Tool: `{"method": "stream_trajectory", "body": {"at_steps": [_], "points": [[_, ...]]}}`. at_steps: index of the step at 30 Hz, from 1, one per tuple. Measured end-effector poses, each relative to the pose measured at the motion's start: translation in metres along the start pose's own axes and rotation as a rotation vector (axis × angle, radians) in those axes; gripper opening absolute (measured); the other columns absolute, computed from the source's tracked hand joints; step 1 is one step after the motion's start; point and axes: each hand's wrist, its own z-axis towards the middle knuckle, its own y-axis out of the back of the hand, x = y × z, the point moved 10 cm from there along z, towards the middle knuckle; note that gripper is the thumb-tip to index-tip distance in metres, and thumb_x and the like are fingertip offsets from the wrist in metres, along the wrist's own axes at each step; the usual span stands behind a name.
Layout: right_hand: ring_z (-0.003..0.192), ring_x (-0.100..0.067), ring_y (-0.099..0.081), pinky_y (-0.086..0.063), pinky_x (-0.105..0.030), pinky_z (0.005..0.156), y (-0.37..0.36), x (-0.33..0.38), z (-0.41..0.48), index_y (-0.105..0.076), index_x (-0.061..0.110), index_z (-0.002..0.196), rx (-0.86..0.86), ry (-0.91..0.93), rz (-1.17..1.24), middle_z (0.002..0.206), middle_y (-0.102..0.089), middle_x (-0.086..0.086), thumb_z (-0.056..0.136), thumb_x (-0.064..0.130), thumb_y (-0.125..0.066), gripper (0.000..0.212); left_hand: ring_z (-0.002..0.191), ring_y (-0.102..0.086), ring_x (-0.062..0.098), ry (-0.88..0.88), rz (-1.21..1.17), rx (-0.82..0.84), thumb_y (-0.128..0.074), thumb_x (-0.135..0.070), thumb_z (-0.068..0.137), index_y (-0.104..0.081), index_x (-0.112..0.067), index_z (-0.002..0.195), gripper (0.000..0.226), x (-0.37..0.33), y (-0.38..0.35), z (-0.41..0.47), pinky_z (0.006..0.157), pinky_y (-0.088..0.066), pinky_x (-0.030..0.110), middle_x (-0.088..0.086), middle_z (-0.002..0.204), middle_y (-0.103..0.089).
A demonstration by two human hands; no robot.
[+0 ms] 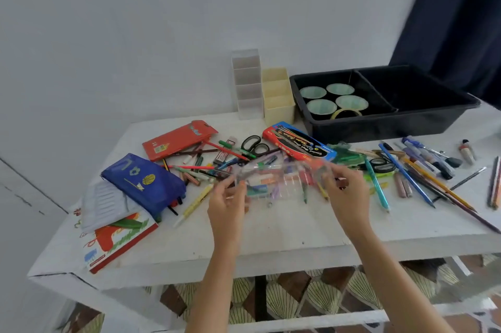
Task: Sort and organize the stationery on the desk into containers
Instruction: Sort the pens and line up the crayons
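While both hands are raised just above the white desk [271,238], they hold a clear plastic case [282,175] stretched between them. The left hand [227,205] grips its left end with curled fingers, and the right hand [348,193] pinches its right end. The case is blurred, so the coloured pens seen through it may lie inside it or on the desk beneath.

Loose pens and pencils [406,170] are scattered across the desk around the hands. A blue pouch [143,181] lies to the left, partly on a colouring book [119,240] at the desk's near left corner, with a red pencil box [176,139] behind it. Black-handled scissors [253,143] lie just beside a blue and red pencil box [298,143].

At the back stand a clear organizer [248,83] and a cream organizer [278,97], touching side by side. Right of them sits a black tray [379,126] with two compartments. Its left one holds four paper cups [321,106] and a tape roll [347,113].
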Motion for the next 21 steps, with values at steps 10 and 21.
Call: {"method": "stream_trajectory", "body": {"at_steps": [10,21], "points": [[0.072,-0.015,-0.054,-0.044,-0.023,0.068,0.038,-0.049,-0.034,-0.065,0.013,0.111,0.042,-0.121,-0.089,0.085,-0.059,-0.006,0.084,0.005,-0.062,0.028,0.067,-0.052,0.012,-0.022,0.314,0.018,-0.060,-0.004,0.085,-0.058,-0.023,0.110,0.031,0.044,-0.016,-0.026,0.058,-0.043,0.016,0.004,0.081,-0.056],[0.068,-0.007,-0.048,-0.040,-0.018,0.069,0.050,-0.059,-0.023,-0.061,0.008,0.118,0.132,0.000,-0.241,0.092,-0.051,-0.003,0.086,0.006,-0.064,0.033,0.069,-0.052,0.011,-0.190,0.477,-0.043,-0.063,-0.009,0.087,-0.064,-0.007,0.103,0.016,0.040,-0.046,-0.031,0.058,-0.046,0.013,0.010,0.090,-0.054]]}}
